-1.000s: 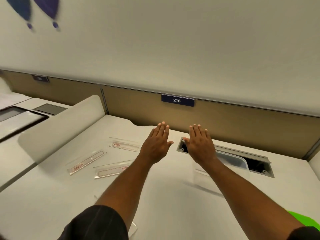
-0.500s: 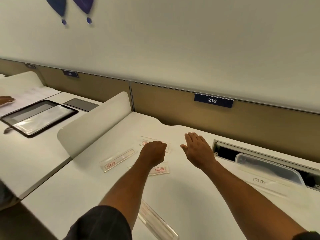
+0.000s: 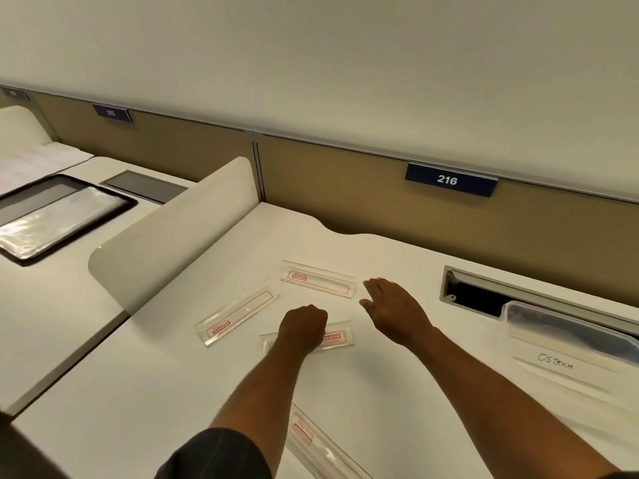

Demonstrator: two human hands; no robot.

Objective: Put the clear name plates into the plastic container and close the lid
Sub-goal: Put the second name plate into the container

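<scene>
The left hand (image 3: pixel 302 328), at frame centre, curls its fingers onto the middle name plate (image 3: pixel 334 337) on the white desk (image 3: pixel 173 375). The right hand (image 3: pixel 394 311) is flat with fingers extended, just beside the far name plate (image 3: pixel 316 283). The plastic container (image 3: pixel 567 344) stands at the right edge.

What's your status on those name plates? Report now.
Left hand grips middle plate; right hand open beside it. Far plate, left plate, near plate loose on desk. Container at right, path clear.
</scene>
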